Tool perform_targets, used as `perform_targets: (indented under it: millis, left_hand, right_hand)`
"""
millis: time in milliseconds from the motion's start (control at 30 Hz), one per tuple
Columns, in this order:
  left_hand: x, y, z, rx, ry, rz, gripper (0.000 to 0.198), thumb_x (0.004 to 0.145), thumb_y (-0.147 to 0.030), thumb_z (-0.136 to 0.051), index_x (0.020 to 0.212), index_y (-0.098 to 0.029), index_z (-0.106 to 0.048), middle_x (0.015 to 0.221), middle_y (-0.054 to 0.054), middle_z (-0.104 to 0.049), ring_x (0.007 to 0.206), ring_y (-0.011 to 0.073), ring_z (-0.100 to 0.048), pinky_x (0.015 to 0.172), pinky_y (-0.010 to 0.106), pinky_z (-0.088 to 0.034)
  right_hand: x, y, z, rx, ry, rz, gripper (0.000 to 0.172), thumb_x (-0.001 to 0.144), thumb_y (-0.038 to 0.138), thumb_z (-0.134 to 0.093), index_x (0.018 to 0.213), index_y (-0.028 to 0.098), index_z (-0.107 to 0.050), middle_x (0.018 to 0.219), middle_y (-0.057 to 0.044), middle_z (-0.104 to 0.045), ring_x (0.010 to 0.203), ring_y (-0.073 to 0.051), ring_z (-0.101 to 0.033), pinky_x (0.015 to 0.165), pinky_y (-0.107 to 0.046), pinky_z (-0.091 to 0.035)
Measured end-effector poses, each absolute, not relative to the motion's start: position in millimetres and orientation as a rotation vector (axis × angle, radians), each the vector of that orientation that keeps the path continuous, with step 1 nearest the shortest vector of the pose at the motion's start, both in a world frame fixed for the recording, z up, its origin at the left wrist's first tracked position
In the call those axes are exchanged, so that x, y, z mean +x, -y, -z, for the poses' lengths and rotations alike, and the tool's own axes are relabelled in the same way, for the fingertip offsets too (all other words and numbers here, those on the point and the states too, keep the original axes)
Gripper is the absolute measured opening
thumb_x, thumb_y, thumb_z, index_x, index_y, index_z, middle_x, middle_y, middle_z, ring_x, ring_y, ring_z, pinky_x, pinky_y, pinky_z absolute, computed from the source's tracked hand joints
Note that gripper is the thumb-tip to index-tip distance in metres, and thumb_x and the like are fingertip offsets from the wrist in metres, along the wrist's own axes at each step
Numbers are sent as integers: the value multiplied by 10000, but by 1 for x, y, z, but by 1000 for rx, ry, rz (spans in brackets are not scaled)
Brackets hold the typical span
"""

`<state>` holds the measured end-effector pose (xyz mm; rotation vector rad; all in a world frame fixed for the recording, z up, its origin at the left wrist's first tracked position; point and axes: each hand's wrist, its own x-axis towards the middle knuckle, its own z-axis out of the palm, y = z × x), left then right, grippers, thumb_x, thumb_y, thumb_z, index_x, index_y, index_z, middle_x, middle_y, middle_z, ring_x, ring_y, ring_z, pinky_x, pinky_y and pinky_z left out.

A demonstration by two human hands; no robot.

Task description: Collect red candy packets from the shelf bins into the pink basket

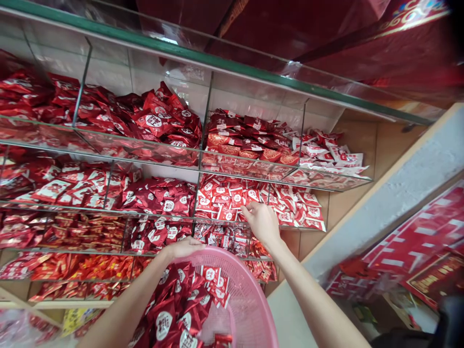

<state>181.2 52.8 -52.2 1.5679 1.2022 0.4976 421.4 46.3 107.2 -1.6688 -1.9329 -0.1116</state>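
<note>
Currently, the right arm stretches forward, and the right hand (263,222) keeps its fingers curled, with thumb and fingertips close together at small red-and-white packets (226,199) in a glass-walled compartment (217,222); whether it pinches one, I cannot tell. The left hand (183,247) grips the far rim of one round pink plastic basket (244,295), situated below both hands. Inside it lie many shiny dark-red packets with white labels (172,314) and a few smaller red-and-white ones, overlapping too much for exact counting. Beyond the left hand, several glass-fronted shelf tiers (145,150) contain more red packets.
</note>
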Motion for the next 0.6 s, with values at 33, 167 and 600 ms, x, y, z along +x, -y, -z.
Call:
perform_targets:
  millis: [33, 167, 600]
  left_hand:
    - [181, -53, 51, 1562, -1206, -491, 512, 673, -636, -533, 728, -142, -653, 629, 12, -581, 600, 142, -501, 583, 241, -374]
    - [181, -52, 48, 1580, -1210, -487, 524, 665, -650, -533, 682, -137, -634, 621, 5, -558, 584, 126, -484, 582, 234, -369]
    - [182, -52, 49, 1551, -1213, -500, 481, 666, -624, -547, 697, -157, -658, 625, 6, -592, 657, 159, -511, 606, 238, -365]
  right_hand:
    - [420, -47, -108, -1704, 1945, 143, 294, 821, 403, -489, 683, 203, -654, 579, -62, -616, 600, -177, -567, 510, -257, -263]
    - [418, -50, -107, -1794, 1969, 222, 334, 831, 414, -481, 629, 205, -646, 606, -88, -633, 603, -194, -583, 504, -267, -253]
    - [416, -58, -106, -1619, 1826, -70, 293, 776, 339, -497, 529, 198, -564, 495, -10, -550, 487, -131, -475, 491, -241, -265]
